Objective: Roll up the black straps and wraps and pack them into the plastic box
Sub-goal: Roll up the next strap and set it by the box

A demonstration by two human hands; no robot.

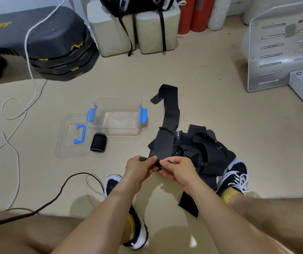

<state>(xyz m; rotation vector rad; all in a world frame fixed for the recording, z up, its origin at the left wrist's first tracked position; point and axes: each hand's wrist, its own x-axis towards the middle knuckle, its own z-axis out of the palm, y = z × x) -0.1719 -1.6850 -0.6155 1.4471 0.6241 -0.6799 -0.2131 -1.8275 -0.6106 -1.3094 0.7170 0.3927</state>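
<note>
Head-worn view, forward and down.

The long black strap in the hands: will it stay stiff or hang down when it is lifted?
Probably floppy: the strap lies limp along the floor and folds at its far end. Likely light, since the left hand and right hand hold it by a pinch. Its cloth surface looks unlikely to slip.

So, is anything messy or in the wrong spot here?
Yes. One rolled wrap sits outside the plastic box, by its lid, and the box looks empty. More black straps lie in a tangled heap on the floor.
</note>
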